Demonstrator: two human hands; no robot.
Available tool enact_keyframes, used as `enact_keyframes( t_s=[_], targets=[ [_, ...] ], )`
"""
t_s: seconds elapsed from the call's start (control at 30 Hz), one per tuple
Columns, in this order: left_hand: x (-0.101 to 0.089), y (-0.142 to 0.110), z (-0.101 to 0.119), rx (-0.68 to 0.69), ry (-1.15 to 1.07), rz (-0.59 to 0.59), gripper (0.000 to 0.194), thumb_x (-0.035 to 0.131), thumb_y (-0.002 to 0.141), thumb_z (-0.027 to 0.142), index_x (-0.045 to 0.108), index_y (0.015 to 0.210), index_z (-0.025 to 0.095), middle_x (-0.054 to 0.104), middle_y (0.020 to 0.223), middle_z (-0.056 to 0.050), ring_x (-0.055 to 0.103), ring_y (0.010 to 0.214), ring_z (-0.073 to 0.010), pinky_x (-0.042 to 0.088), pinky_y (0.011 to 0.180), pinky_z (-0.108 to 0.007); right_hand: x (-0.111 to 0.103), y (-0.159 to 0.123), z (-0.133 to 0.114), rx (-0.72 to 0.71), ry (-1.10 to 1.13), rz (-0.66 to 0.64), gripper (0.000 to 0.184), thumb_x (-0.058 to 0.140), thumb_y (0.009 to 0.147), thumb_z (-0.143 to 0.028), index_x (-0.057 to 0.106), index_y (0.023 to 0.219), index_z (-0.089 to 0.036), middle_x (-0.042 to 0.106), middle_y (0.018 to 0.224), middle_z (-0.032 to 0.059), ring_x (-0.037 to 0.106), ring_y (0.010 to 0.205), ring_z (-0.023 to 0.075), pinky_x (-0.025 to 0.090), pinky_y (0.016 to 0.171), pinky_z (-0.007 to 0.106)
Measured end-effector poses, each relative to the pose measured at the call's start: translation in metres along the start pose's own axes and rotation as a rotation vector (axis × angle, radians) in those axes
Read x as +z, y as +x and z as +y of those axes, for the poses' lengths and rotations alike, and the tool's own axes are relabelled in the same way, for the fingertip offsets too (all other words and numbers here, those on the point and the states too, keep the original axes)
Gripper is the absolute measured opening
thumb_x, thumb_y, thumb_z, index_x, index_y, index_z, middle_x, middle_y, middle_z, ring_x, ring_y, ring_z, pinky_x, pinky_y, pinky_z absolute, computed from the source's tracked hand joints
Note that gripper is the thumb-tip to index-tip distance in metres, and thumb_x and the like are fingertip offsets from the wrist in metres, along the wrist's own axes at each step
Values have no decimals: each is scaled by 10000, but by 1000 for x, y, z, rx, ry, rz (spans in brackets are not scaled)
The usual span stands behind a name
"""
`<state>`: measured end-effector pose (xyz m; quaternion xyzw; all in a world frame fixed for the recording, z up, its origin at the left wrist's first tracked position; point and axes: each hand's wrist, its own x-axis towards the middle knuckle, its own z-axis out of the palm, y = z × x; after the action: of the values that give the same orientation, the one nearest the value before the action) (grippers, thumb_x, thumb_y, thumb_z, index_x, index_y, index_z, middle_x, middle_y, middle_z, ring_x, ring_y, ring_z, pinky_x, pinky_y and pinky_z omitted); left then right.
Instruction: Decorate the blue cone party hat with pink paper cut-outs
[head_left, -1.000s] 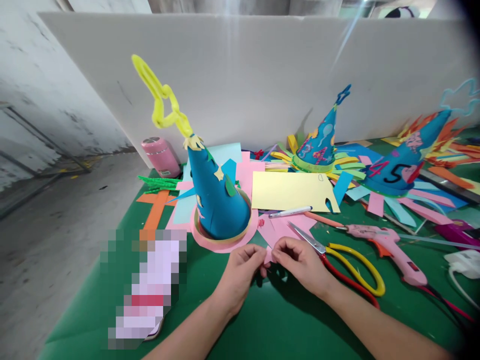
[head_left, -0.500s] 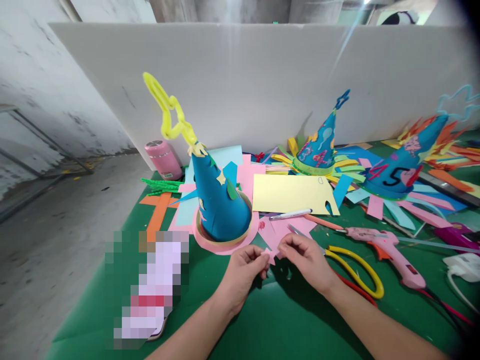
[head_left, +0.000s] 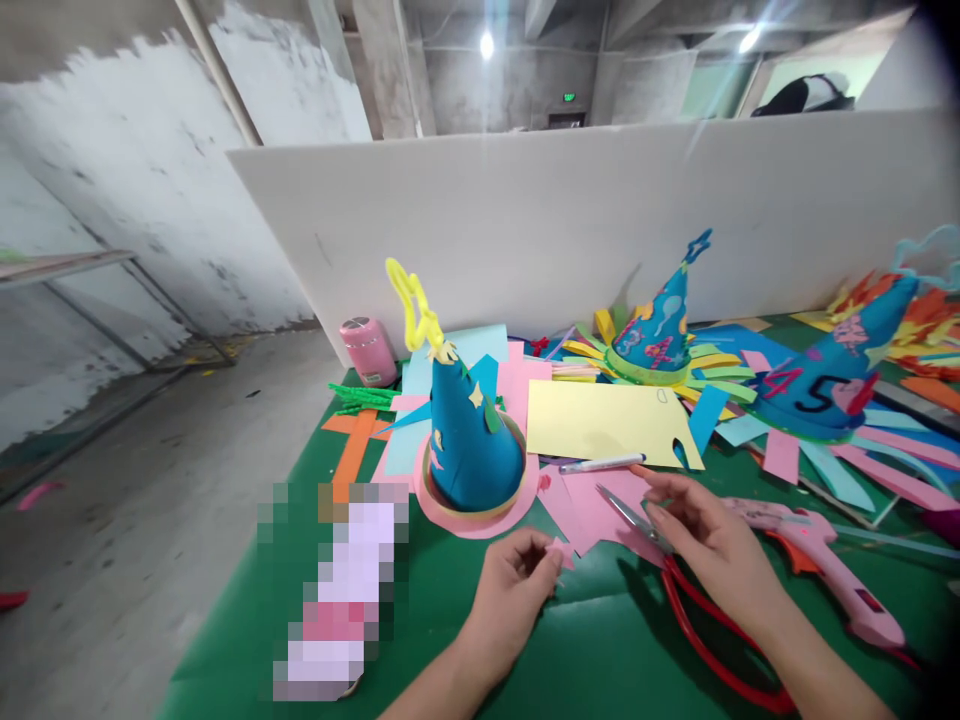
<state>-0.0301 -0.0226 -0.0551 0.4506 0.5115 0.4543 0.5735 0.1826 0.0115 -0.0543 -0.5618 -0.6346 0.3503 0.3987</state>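
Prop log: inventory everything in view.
Yellow-topped hat: 1, blue, centre
Patterned hat: 1, blue, back right
Numbered hat: 1, blue, far right
Bottle: 1, pink, back left
Scissors: 1, red-handled, by right hand
Glue gun: 1, pink, right
Pen: 1, white, centre
Card: 1, yellow, centre
Pipe cleaners: several, green, left
Paper pieces: many, mixed, tabletop
Blurred item: 1, lilac, front left
Board: 1, white, behind
Table: 1, green, below
Lights: 2, white, overhead
Left hand: 1, bare, pinching pink piece
Right hand: 1, bare, at scissors
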Motion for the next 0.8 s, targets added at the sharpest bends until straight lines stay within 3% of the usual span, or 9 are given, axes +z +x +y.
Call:
enact_keyframes(
  t_s=[0.17,0.3,0.57,0.7,0.8],
  targets=[
    [4,-4,-10,144,213,-2,241,517,782,345,556,638,156,500,590,0,429,541,-116,329,518,-225,-32,-5,31,67,-184,170,324,480,782,-410,501,1036,-210,596,934,74,583,800,204,493,675,306],
    [8,-7,-12,226,327,-25,213,489,801,296,565,653,163,545,646,-30,490,615,-150,360,572,-240,-61,-11,52,106,-480,289,322,487,758,-428,537,988,-209,628,902,74,604,770,212,494,661,320],
    [7,-6,-17,243,346,-57,178,489,802,287,576,700,169,553,654,-30,502,623,-157,372,578,-242,-90,-25,69,140,-722,353,293,451,762,-406,543,942,-193,621,897,87,606,744,232,490,601,332],
    [8,-6,-14,231,339,-51,198,486,800,298,554,666,169,555,651,-33,506,628,-162,376,579,-247,-101,-28,72,166,-787,285,322,461,748,-418,536,949,-177,597,948,139,599,754,262,474,568,338],
    [7,-6,-13,240,328,-40,191,491,795,298,554,664,174,559,643,-29,508,622,-161,375,575,-245,-108,-27,78,145,-791,328,259,549,662,-373,571,832,-178,620,824,148,603,667,266,453,511,337]
  ],
)
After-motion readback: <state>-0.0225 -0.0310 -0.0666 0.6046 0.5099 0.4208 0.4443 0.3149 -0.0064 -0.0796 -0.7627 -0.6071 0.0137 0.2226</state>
